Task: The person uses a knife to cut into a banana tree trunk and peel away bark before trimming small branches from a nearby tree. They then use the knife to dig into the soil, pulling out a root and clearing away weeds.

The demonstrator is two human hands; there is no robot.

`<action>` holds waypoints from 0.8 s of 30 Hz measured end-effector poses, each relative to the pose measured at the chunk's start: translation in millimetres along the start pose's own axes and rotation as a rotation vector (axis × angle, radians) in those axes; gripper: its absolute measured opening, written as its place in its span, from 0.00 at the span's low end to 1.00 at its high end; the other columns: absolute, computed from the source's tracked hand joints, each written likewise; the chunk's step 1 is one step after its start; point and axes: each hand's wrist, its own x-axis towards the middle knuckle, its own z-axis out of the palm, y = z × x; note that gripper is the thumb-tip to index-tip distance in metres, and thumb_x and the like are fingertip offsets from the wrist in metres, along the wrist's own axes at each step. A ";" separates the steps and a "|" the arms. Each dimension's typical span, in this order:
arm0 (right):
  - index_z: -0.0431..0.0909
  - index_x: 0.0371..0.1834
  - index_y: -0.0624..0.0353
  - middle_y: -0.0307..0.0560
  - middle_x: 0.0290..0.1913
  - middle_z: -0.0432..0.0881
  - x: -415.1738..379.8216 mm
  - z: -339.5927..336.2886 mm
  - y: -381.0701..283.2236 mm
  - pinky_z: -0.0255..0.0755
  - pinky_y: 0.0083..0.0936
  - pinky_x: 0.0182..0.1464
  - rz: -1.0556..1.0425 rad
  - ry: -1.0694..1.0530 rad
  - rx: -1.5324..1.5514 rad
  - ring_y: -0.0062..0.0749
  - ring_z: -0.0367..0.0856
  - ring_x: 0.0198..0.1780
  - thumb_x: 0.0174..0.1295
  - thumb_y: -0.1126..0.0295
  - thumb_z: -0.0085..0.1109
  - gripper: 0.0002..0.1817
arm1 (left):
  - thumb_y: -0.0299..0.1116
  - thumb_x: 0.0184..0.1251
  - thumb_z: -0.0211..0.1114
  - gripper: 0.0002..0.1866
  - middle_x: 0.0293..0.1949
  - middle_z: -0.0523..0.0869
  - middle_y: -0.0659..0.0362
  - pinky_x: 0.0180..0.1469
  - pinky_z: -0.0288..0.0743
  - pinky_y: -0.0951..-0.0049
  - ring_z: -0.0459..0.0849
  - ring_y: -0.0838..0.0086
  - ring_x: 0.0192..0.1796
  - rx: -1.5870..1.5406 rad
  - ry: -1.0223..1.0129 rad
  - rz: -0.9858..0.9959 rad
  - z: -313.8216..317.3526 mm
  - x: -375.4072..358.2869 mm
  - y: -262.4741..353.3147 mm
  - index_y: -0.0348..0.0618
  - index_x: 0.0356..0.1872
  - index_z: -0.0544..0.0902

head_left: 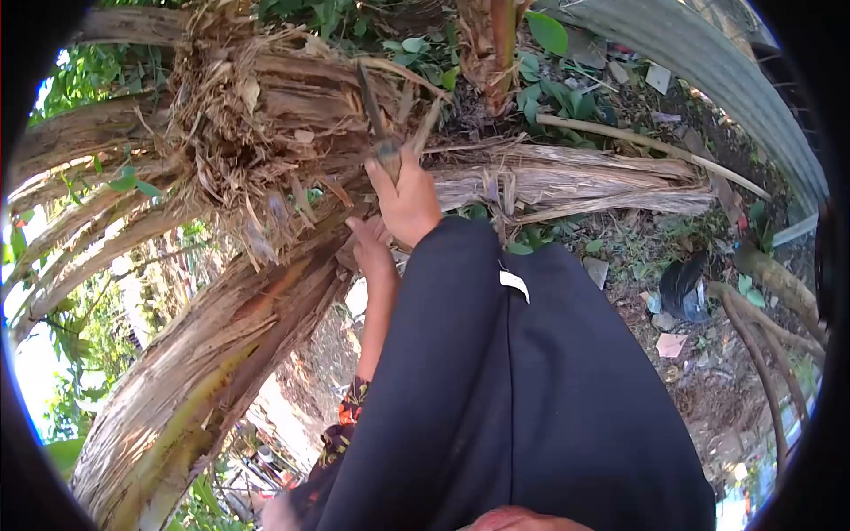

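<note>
My right hand (409, 202) is closed round the handle of a knife (370, 102), whose dark, narrow blade points up and away. The blade lies against the frayed, fibrous end of a thick, dry plant trunk (305, 111), which looks like a banana stem. Just below and left of it, my left hand (374, 248) is at the side of the trunk, its fingers bent in against the bark. What those fingers grip is partly hidden by shadow and by the other hand. A floral sleeve (354, 403) covers the left forearm.
Another peeling trunk (177, 403) slants down to the lower left. A split, dry stem (602, 181) lies to the right of my hands. Dark cloth (567, 380) covers my legs. Corrugated sheet metal (708, 49) curves along the upper right; bent branches (757, 354) stand below it.
</note>
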 end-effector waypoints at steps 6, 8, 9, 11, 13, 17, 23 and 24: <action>0.67 0.36 0.66 0.52 0.21 0.72 16.4 14.6 16.8 0.65 0.27 0.24 -0.423 0.385 0.155 0.36 0.72 0.20 0.64 0.61 0.37 0.16 | 0.61 0.63 0.31 0.40 0.52 0.71 0.44 0.60 0.53 0.67 0.68 0.61 0.56 0.003 0.128 -0.072 16.6 -13.2 18.0 0.25 0.51 0.67; 0.69 0.34 0.67 0.58 0.24 0.73 6.8 42.0 96.2 0.65 0.32 0.26 -0.054 -0.071 -0.169 0.44 0.72 0.23 0.61 0.62 0.44 0.15 | 0.61 0.63 0.31 0.40 0.53 0.70 0.44 0.61 0.52 0.66 0.67 0.60 0.57 0.052 0.255 0.035 11.0 -12.6 7.5 0.25 0.52 0.66; 0.68 0.34 0.66 0.57 0.23 0.73 8.3 50.0 96.4 0.64 0.32 0.26 -0.006 -0.054 -0.131 0.42 0.72 0.23 0.60 0.62 0.46 0.15 | 0.60 0.63 0.31 0.40 0.53 0.69 0.43 0.61 0.54 0.66 0.66 0.59 0.57 0.065 0.267 0.020 8.0 -12.5 8.3 0.25 0.52 0.66; 0.68 0.35 0.65 0.56 0.22 0.73 -22.5 42.5 92.8 0.64 0.32 0.26 0.090 -0.086 -0.128 0.41 0.72 0.22 0.60 0.62 0.47 0.15 | 0.60 0.63 0.31 0.40 0.53 0.69 0.42 0.61 0.54 0.66 0.66 0.59 0.57 0.091 0.265 0.056 -1.6 -21.8 1.7 0.24 0.51 0.66; 0.67 0.34 0.65 0.54 0.20 0.73 -12.7 19.2 36.5 0.64 0.31 0.26 -0.032 0.073 0.077 0.37 0.72 0.22 0.60 0.62 0.48 0.14 | 0.59 0.64 0.31 0.39 0.53 0.69 0.42 0.60 0.55 0.67 0.66 0.60 0.58 0.123 0.218 0.106 -5.0 -15.2 -1.0 0.24 0.51 0.66; 0.67 0.34 0.63 0.48 0.18 0.72 -5.3 -3.0 -9.1 0.63 0.32 0.25 -0.155 0.311 0.293 0.31 0.71 0.21 0.59 0.59 0.50 0.16 | 0.58 0.64 0.31 0.39 0.54 0.68 0.43 0.60 0.55 0.67 0.65 0.60 0.58 0.181 0.273 0.008 -13.5 -26.6 -0.9 0.24 0.51 0.66; 0.70 0.33 0.60 0.50 0.17 0.73 -45.7 26.5 143.8 0.68 0.36 0.24 0.192 -0.024 -0.372 0.37 0.77 0.21 0.60 0.55 0.44 0.17 | 0.54 0.64 0.42 0.32 0.54 0.68 0.45 0.59 0.55 0.65 0.63 0.59 0.60 0.386 0.255 0.234 -9.8 -65.6 -6.2 0.31 0.53 0.67; 0.70 0.33 0.60 0.50 0.17 0.73 -61.8 12.2 124.5 0.68 0.36 0.24 0.223 -0.051 -0.344 0.37 0.77 0.21 0.60 0.55 0.44 0.17 | 0.51 0.61 0.49 0.29 0.53 0.69 0.45 0.58 0.56 0.64 0.63 0.59 0.58 0.575 0.276 0.369 3.4 -89.7 3.9 0.32 0.51 0.69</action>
